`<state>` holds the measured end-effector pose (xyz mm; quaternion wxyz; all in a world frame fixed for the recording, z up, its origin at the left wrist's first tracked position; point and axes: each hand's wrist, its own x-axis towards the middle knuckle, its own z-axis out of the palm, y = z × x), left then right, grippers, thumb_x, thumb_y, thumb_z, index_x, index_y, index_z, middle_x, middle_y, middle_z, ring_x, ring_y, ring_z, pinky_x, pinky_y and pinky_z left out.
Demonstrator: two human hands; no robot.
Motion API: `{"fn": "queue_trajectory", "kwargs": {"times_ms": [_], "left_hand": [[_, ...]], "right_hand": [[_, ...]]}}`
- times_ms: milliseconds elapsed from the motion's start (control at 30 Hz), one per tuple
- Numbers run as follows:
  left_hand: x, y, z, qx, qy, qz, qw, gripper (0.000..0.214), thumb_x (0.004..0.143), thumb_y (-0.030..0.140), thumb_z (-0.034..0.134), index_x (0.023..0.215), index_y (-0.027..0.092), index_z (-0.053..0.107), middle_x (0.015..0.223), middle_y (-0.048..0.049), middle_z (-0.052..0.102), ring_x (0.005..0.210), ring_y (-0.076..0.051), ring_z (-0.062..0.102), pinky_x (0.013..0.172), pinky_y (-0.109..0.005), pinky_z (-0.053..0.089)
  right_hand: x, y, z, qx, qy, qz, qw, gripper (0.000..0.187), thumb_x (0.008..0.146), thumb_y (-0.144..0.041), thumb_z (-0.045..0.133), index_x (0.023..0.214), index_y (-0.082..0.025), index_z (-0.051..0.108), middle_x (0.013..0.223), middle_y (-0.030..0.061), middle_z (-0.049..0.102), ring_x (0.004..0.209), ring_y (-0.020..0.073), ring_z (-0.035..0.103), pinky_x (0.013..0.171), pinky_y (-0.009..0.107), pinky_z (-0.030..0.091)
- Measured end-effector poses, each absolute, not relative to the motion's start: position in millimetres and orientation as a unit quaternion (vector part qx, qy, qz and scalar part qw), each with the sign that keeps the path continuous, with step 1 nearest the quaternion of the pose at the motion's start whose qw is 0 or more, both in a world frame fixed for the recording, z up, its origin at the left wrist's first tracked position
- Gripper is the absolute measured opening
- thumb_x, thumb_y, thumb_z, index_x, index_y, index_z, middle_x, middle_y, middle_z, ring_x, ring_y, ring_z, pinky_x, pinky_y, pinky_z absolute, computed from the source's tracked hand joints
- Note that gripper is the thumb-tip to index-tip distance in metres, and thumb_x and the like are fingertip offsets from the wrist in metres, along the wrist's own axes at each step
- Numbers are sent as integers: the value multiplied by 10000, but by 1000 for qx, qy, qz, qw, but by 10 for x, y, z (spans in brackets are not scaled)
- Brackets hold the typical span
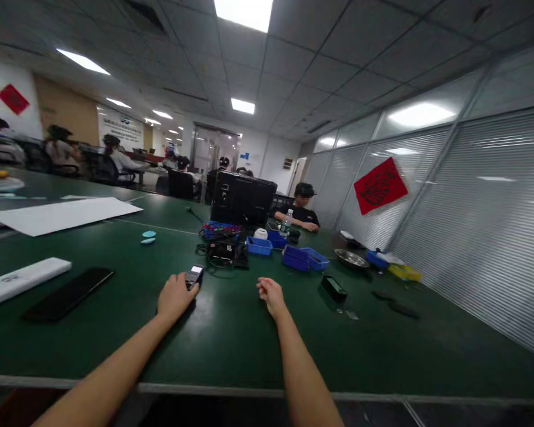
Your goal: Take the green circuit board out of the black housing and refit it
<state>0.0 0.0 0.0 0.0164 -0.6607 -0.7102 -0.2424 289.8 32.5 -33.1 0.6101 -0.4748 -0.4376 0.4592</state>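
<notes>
stretching out past both hands, the green tabletop [231,350] ends in a pale front edge [213,389] on the near side of the hands, beneath the two forearms. bare green gives room to move between the hands, toward the person, and to the right of the right hand [272,295] as far as a small black open-looking box [334,288]. room is tighter ahead of the left hand [177,298], where a tangle of cables and black electronics [225,252] lies forward and to its right, with a black monitor [242,198] seen from behind standing beyond. ahead of the right hand sit a blue plastic bin [258,247] and, forward and to its right, a deeper blue bin [295,259]; a shiny metal bowl [351,258] lies farther off on that side. left of the left hand are a flat black slab [69,293] and, beyond it, a long white box [26,281]. the left hand is curled over a black handheld device [194,276] with a lit screen, which pokes out ahead of its fingers; whether the device rests on the table cannot be told. the right hand is half open, fingers loosely bent, nothing visible in its grasp, well apart from the device.
</notes>
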Motion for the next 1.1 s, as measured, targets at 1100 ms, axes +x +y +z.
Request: {"fn": "queue_trajectory", "kwargs": {"times_ms": [1100], "left_hand": [[857, 496, -255, -638, -510, -474, -328, 323, 666, 168, 452, 958, 131, 585, 938, -81, 653, 855, -170, 611, 772, -276, 465]], "right_hand": [[3070, 4, -64, -820, -513, -28, 254, 552, 757, -346, 467, 1258, -132, 376, 1140, 160, 515, 1038, 258, 474, 786, 339, 397]]}}
